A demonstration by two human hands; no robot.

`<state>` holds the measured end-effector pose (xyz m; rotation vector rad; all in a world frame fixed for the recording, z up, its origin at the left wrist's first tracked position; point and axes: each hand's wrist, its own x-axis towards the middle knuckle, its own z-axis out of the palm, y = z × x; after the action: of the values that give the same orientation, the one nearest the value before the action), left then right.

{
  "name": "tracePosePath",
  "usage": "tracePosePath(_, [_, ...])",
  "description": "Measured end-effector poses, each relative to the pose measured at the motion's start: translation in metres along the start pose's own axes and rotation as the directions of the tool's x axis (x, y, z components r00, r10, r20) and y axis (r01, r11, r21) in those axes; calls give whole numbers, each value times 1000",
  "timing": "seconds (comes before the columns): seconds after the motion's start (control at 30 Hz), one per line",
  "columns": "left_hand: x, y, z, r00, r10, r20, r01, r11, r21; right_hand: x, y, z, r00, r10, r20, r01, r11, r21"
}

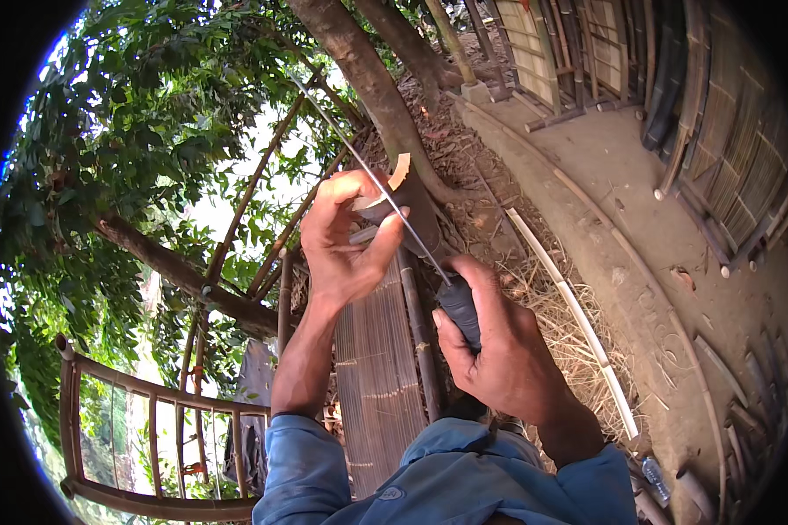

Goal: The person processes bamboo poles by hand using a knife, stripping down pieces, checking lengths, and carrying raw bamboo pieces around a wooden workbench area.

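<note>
My right hand (pixel 508 350) is closed round the dark wrapped handle (pixel 458 308) of a long, thin metal tool. Its straight shaft (pixel 346 144) runs up and to the left, crossing in front of the fingers of my left hand (pixel 346 232). Whether the shaft is a round rod or a narrow blade is hard to tell. My left hand is raised with thumb and fingers bent round a small, curved tan piece (pixel 400 171) with a notched edge, seemingly wood or bamboo. Most of that piece is hidden behind the fingers and the shaft.
Below my hands is a slatted bamboo bench (pixel 376 385). A bamboo railing (pixel 171 395) curves at lower left, before leafy branches. To the right, a pale bamboo strip (pixel 573 311) lies over straw. Woven bamboo panels (pixel 744 131) stand far right; a plastic bottle (pixel 655 481) lies lower right.
</note>
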<state>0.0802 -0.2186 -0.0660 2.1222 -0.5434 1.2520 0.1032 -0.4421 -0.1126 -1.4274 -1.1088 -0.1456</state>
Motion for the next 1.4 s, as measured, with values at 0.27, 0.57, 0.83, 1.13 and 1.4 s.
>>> tracePosePath(0.27, [6,5,-2,996,-77,53,79,996,-44,4,2,-6,1000,-11,1,11,1000,-5])
tracePosePath(0.57, [126,48,-53,929,330,168,-368,772,518,14,-5,-8,998,57,-19,-58,996,-63])
tracePosePath(0.83, [183,7,3,914,-156,375,-90,822,563,25,-31,-13,969,247,-23,-247,951,-185])
tracePosePath(1.13, [250,90,-31,884,418,208,-465,754,463,32,-24,-1,969,233,-86,-248,925,-287])
tracePosePath(1.4, [36,-190,17,934,-247,258,238,969,68,-20,80,91,866,499,46,-468,838,-279])
